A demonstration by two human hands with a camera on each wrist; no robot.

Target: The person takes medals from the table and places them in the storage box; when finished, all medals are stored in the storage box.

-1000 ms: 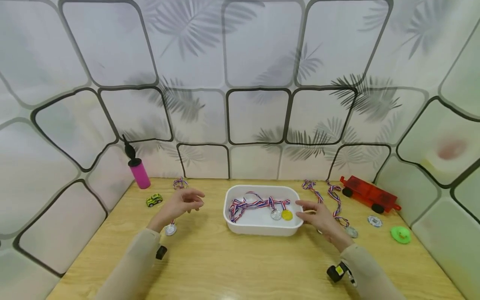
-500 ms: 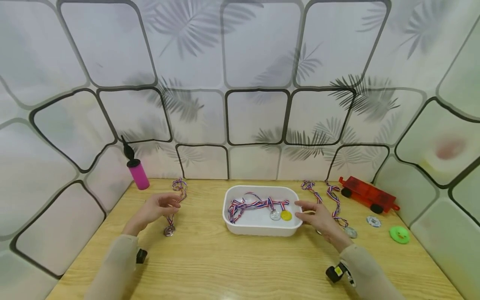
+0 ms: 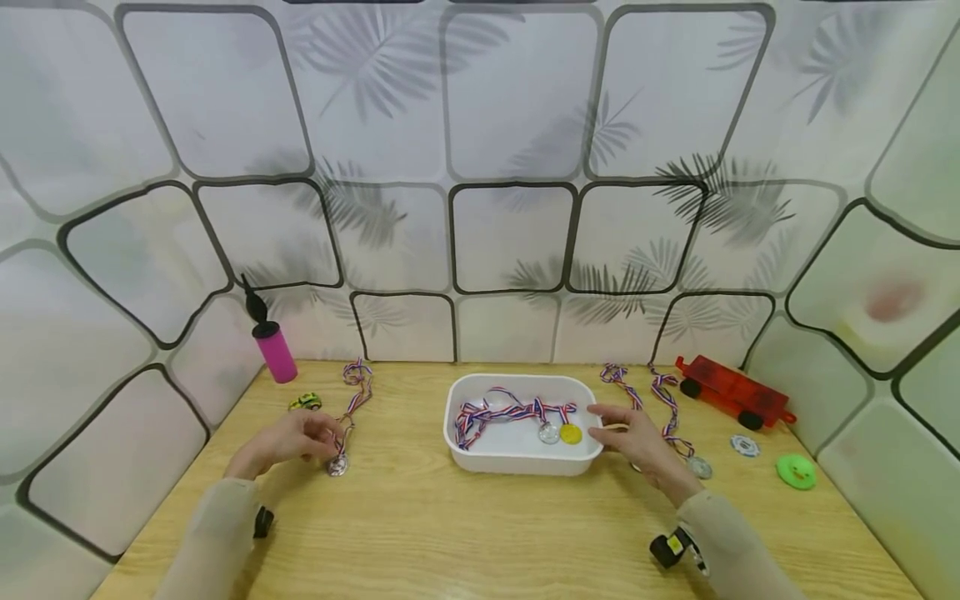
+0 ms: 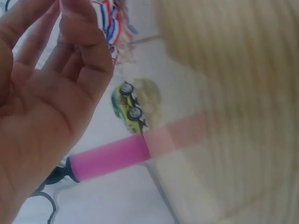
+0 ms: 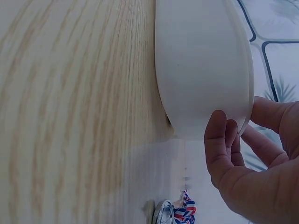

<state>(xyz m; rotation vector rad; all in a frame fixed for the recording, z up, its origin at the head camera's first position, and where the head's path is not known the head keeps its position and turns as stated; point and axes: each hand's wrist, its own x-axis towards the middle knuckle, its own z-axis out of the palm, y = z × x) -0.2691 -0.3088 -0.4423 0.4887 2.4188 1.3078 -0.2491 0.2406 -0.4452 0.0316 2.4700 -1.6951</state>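
Observation:
My left hand [image 3: 288,440] is low over the table at the left, bent fingers right at the striped ribbon of a silver medal [image 3: 337,465]. In the left wrist view the red, white and blue ribbon [image 4: 111,23] shows beside those fingers; I cannot tell whether they pinch it. With fingers on both sides of the right rim, my right hand [image 3: 637,442] holds a white plastic tub [image 3: 517,463]. The right wrist view shows its fingers against the tub's outer wall [image 5: 203,60]. Inside lie a silver medal [image 3: 549,432], a gold medal [image 3: 571,433] and bunched ribbons.
A yellow-green toy car [image 3: 305,402] and a pink pump [image 3: 277,354] stand beyond my left hand. At the right lie ribboned silver medals [image 3: 700,467], a red toy wagon [image 3: 735,390], a poker chip [image 3: 745,446] and a green duck toy [image 3: 797,472]. A patterned curtain [image 3: 510,242] encloses the table.
My left hand has moved left and down from above the table to the silver medal's ribbon. The right hand has stayed at the tub's rim.

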